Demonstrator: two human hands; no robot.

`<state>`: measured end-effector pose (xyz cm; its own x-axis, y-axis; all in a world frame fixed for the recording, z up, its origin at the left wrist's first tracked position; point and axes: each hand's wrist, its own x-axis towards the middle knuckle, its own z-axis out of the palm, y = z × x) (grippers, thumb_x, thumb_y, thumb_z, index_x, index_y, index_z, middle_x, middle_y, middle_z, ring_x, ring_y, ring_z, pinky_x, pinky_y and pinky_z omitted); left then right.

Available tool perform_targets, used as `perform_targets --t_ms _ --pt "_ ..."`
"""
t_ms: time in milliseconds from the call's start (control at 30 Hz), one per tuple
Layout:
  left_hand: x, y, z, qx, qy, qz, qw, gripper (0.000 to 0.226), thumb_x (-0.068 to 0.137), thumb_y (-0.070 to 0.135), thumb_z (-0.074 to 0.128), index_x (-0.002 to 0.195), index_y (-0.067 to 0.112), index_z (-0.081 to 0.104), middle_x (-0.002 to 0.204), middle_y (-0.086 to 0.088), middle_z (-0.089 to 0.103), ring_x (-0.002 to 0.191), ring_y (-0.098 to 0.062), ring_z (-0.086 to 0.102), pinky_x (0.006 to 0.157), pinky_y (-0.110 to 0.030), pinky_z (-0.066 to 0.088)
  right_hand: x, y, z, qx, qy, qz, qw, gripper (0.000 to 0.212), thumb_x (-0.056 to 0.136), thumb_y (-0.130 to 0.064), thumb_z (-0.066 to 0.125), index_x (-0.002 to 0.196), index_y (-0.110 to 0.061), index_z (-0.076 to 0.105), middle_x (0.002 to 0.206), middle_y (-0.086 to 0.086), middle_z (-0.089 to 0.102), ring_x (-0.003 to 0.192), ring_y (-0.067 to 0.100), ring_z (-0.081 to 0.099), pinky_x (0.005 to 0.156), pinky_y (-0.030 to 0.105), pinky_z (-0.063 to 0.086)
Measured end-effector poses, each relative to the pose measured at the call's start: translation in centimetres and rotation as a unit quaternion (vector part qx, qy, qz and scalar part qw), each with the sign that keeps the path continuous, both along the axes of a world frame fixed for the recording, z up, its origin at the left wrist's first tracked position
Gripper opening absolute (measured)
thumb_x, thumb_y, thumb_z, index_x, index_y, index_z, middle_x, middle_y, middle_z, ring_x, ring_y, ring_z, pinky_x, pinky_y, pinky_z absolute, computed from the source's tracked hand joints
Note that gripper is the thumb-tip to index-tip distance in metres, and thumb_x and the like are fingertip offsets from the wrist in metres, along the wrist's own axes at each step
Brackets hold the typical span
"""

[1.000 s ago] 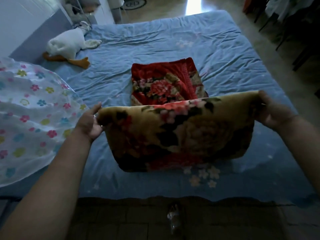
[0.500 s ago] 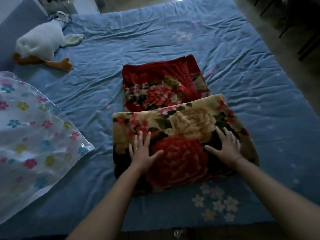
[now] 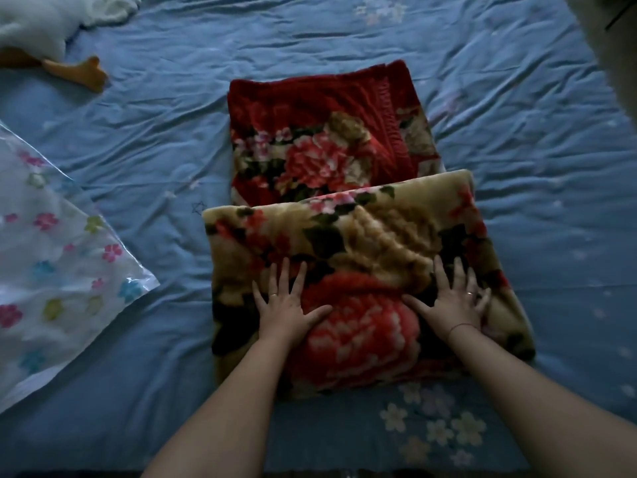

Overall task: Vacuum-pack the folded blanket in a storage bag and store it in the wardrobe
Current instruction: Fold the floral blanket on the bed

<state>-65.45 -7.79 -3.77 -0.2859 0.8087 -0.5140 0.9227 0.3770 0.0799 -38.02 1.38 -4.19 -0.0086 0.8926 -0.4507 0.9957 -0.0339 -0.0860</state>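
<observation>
Dim light, view looking down over a bed.

Folded blanket [image 3: 362, 267]: tan plush with large red and cream flowers. It lies flat on the blue bed sheet [image 3: 537, 157], centre of view and close to the bed's near edge. Its far edge overlaps a red floral layer [image 3: 317, 132] that runs on away from the person. Cannot tell whether the red layer is the same blanket or a second one.

Left hand [image 3: 286, 310]: palm down on the tan blanket's near-left part, fingers straight and spread. Grip wide, holding nothing. Ring on one finger.

Right hand [image 3: 451, 305]: palm down on the near-right part, fingers likewise splayed. Grip wide, holding nothing. Ring on one finger, thin band at the wrist. The big red flower of the pattern lies between the two hands. Both forearms come in from the bottom edge of the view.

Storage bag [image 3: 58, 267]: clear, glossy plastic printed with small coloured flowers. It lies on the sheet at the left edge, near the blanket but apart from it, with wrinkled sheet between. Its nearest corner points toward the blanket.

Plush duck [image 3: 38, 22]: white body with an orange foot [image 3: 81, 72], at the far-left corner, well apart from the blanket and partly cut off by the frame.

Pale flower print [image 3: 431, 432] on the sheet, just below the blanket's near edge.

A blurred pale shape sits in the top-right corner; cannot tell what it is.
</observation>
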Motion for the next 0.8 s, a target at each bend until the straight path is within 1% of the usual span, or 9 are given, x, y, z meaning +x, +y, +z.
perform_targets --t_ms 167,300,367,400,467,533,600,700,800 --pt "-0.5 -3.4 1.2 0.117 -0.004 0.041 0.992 0.121 0.056 0.099 0.000 0.155 0.029 -0.004 0.163 0.006 -0.014 0.149 -0.016 -0.015 0.114 -0.052 -0.017 3.4 -1.0 1.1 0.064 0.106 -0.007 0.992 0.107 0.062 -0.089 0.030 0.150 -0.032 0.004 0.159 0.000 0.002 0.145 0.023 0.006 0.115 0.047 0.003" --pt "-2.3 -9.0 2.0 0.204 -0.016 0.241 0.949 0.135 0.051 0.099 0.029 0.154 0.013 0.019 0.162 -0.011 0.015 0.149 -0.027 0.015 0.116 -0.055 0.009 8.5 -2.8 1.6 0.099 0.163 -0.178 0.965 0.122 0.052 -0.087 0.038 0.149 -0.016 0.016 0.154 0.012 0.023 0.140 0.029 0.025 0.112 0.051 0.016" --pt "-3.3 -11.1 1.7 0.212 -0.065 0.392 0.893 0.133 0.049 0.089 0.051 0.150 0.007 0.025 0.154 -0.018 0.032 0.142 -0.032 0.032 0.113 -0.054 0.025 10.6 -3.6 1.9 0.029 0.283 -0.296 0.912 0.129 0.040 -0.090 0.050 0.141 -0.012 0.034 0.138 0.016 0.046 0.127 0.033 0.044 0.104 0.046 0.036" --pt "-3.7 -12.0 1.7 0.211 -0.142 0.474 0.843 0.124 0.053 0.081 0.064 0.147 0.007 0.032 0.147 -0.019 0.043 0.136 -0.033 0.041 0.111 -0.051 0.033 11.3 -4.1 1.8 -0.010 0.337 -0.339 0.879 0.122 0.036 -0.089 0.057 0.131 -0.012 0.047 0.125 0.014 0.057 0.116 0.033 0.054 0.096 0.043 0.044" --pt "-3.6 -13.7 1.3 0.212 -0.303 0.590 0.717 0.081 0.069 0.056 0.076 0.131 0.010 0.054 0.124 -0.015 0.063 0.118 -0.031 0.059 0.100 -0.043 0.048 12.4 -5.0 1.5 -0.060 0.416 -0.389 0.820 0.112 0.028 -0.084 0.071 0.116 -0.014 0.060 0.108 0.011 0.066 0.097 0.028 0.063 0.085 0.040 0.053" --pt "-3.5 -14.9 1.1 0.212 -0.372 0.620 0.657 0.049 0.080 0.037 0.074 0.120 0.013 0.062 0.114 -0.013 0.068 0.109 -0.029 0.064 0.095 -0.040 0.050 12.9 -5.5 1.5 -0.079 0.457 -0.394 0.793 0.114 0.022 -0.076 0.079 0.116 -0.014 0.060 0.100 0.007 0.070 0.087 0.021 0.066 0.072 0.031 0.058" --pt "-3.4 -15.6 0.9 0.211 -0.392 0.607 0.658 0.045 0.079 0.031 0.075 0.120 0.014 0.063 0.113 -0.011 0.069 0.108 -0.028 0.064 0.097 -0.041 0.049 12.9 -5.9 2.3 -0.099 0.473 -0.382 0.787 0.114 0.017 -0.070 0.083 0.114 -0.017 0.058 0.091 0.002 0.071 0.079 0.015 0.067 0.062 0.024 0.055" --pt "-3.5 -16.1 0.6 0.192 -0.375 0.567 0.708 0.050 0.080 0.031 0.077 0.123 0.010 0.062 0.109 -0.007 0.068 0.109 -0.026 0.062 0.095 -0.037 0.047 13.4 -6.6 3.4 -0.128 0.484 -0.345 0.794 0.106 0.014 -0.064 0.087 0.106 -0.019 0.058 0.091 0.003 0.068 0.078 0.014 0.067 0.063 0.022 0.052" --pt "-2.9 -17.6 0.1 0.152 -0.363 0.561 0.728 0.059 0.079 0.039 0.076 0.125 0.007 0.058 0.114 -0.008 0.064 0.112 -0.025 0.055 0.096 -0.036 0.041 13.8 -7.3 3.9 -0.139 0.464 -0.312 0.817 0.079 0.044 -0.045 0.091 0.108 -0.010 0.060 0.094 0.012 0.068 0.069 0.013 0.069 0.055 0.016 0.053"
